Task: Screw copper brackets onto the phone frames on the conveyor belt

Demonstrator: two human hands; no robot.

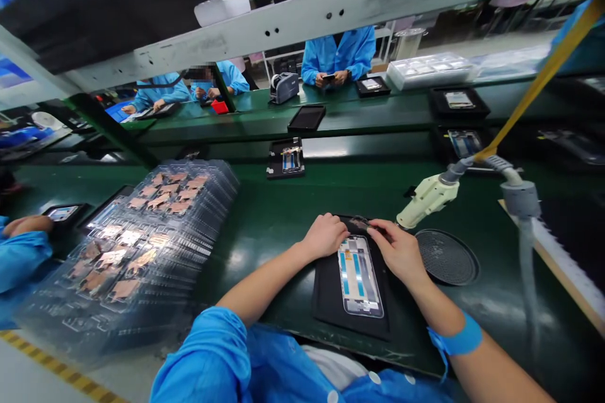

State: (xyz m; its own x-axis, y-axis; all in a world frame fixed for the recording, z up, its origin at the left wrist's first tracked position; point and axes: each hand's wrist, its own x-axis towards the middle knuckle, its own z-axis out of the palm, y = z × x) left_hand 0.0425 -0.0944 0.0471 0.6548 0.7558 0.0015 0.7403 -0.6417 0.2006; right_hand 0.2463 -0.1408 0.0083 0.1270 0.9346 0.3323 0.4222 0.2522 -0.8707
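A phone frame (358, 274) with a silvery inside and blue strips lies in a black tray (326, 302) in front of me. My left hand (326, 236) is closed at the frame's upper left corner, fingertips bent down; what they grip, if anything, is hidden. Across the tray's far end, my right hand (397, 250) pinches with thumb and forefinger at the edge of a thin dark piece (358, 223) with a brownish sheen. This piece lies between both hands, too small to name.
Left stands a tall stack of clear plastic trays (208, 233) with copper-coloured sheets on top. A pale nozzle (428, 201) on a grey hose and a round dark dish (447, 256) are at right. Beyond, another black tray (286, 158) sits near the conveyor. Co-workers' hands (333, 79) work opposite.
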